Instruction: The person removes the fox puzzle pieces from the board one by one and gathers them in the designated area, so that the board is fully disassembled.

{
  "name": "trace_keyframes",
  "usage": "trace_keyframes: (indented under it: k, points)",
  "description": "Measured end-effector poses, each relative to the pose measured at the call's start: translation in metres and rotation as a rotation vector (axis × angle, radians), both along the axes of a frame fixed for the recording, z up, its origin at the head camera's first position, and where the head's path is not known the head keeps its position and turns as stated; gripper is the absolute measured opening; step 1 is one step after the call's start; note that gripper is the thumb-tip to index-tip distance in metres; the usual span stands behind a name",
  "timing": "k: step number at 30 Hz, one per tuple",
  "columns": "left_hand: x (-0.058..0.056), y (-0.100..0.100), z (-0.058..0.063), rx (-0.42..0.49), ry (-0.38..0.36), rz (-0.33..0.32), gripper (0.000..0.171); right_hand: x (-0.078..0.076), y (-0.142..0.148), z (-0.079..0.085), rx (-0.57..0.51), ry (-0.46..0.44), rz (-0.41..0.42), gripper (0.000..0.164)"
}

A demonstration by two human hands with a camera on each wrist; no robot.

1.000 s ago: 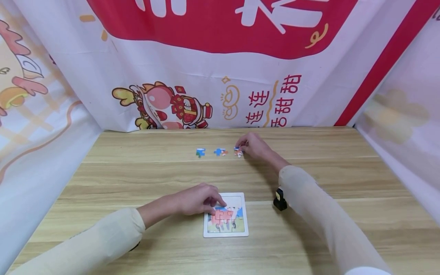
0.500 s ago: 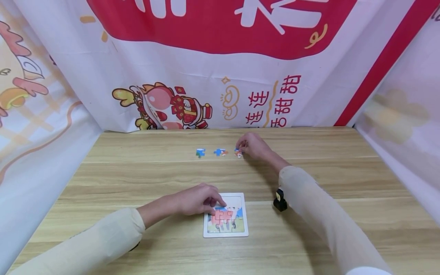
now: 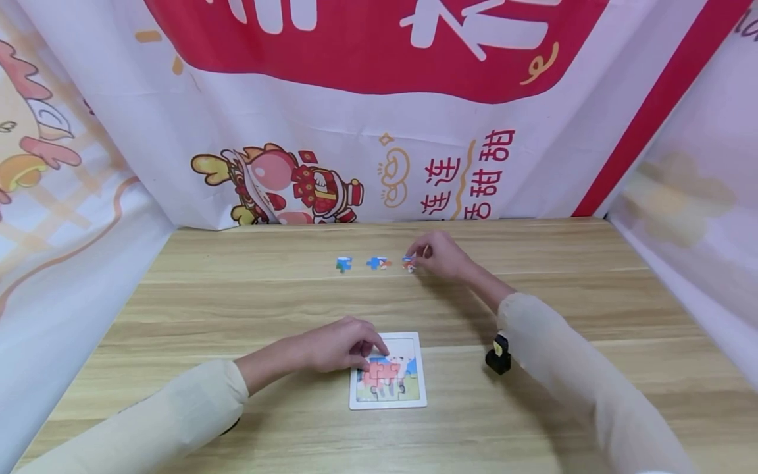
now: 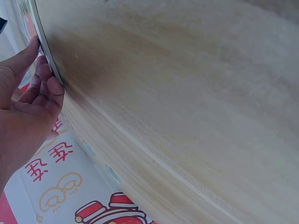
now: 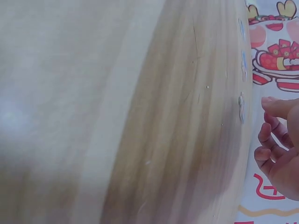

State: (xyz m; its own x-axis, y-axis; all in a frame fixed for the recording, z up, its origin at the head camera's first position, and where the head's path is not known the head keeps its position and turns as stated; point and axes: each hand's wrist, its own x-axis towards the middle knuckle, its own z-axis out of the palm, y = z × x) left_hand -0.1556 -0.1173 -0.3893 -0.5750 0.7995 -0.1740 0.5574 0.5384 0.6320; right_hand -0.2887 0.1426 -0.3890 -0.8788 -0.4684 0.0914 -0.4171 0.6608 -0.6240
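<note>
My left hand (image 3: pixel 340 345) rests at the upper left of a white-framed jigsaw puzzle (image 3: pixel 422 388). Its index finger reaches over the puzzle's upper part and its thumb touches the left side. A pink and white animal shows on the fitted pieces. In the left wrist view the puzzle's frame (image 4: pixel 44 42) appears edge-on against the fingers. At the back of the table my right hand (image 3: pixel 441 255) hovers beside a blue and orange puzzle piece (image 3: pixel 408 264), its fingers loosely bent. The right wrist view shows a gap between that hand (image 5: pixel 282 149) and the piece (image 5: pixel 241 108).
Two more loose pieces, a blue and green puzzle piece (image 3: pixel 343 264) and a blue and orange one (image 3: pixel 378 263), lie in a row left of the right hand. Printed cloth (image 3: pixel 355 118) hangs behind the wooden table (image 3: pixel 237 296) and along both sides.
My right forearm and elbow have swung outward to the right, and the right hand has shifted slightly right. The loose pieces stay on the table. My left hand keeps its place on the puzzle.
</note>
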Motion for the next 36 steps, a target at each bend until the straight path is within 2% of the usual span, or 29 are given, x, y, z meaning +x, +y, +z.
trace_keyframes:
  k: [6, 15, 18, 25, 36]
  points:
    - [0.001, 0.000, 0.000, -0.008, 0.032, -0.012, 0.028, 0.016, 0.005, 0.007, -0.012, 0.011, 0.069, 0.014]
    - [0.003, -0.002, 0.000, -0.003, 0.062, 0.007, 0.030, 0.037, 0.009, 0.009, -0.031, -0.023, 0.133, 0.013]
    - [0.004, -0.003, 0.000, 0.004, 0.054, 0.022, 0.030, 0.043, 0.010, 0.011, -0.041, -0.026, 0.163, 0.013]
    - [0.007, -0.005, 0.003, 0.011, 0.051, 0.062, 0.030, 0.059, 0.012, 0.015, -0.027, -0.050, 0.165, 0.015]
    - [0.010, -0.008, 0.004, -0.006, 0.073, 0.110, 0.021, 0.082, 0.013, 0.016, -0.059, -0.038, 0.259, 0.014]
